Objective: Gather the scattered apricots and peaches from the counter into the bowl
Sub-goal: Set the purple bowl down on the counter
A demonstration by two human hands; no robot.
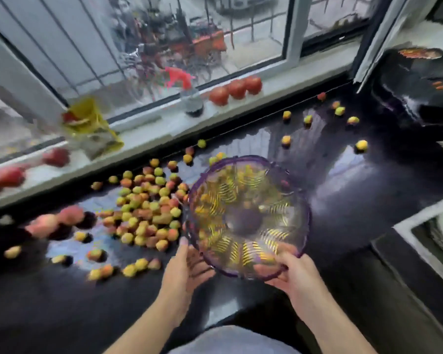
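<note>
Right hand (290,273) grips near rim of clear purple-rimmed glass bowl (246,215); left hand (187,270) open, fingers straight against bowl's near-left rim. Bowl tilted above glossy black table (343,200). Small yellow-orange apricots (146,210) heaped left of bowl; pink peaches (54,221) farther left.

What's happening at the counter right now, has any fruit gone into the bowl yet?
A person holds the glass bowl at its near rim, left hand and right hand on either side. It looks empty. The apricots lie heaped on the black counter left of it, with the peaches farther left.
</note>
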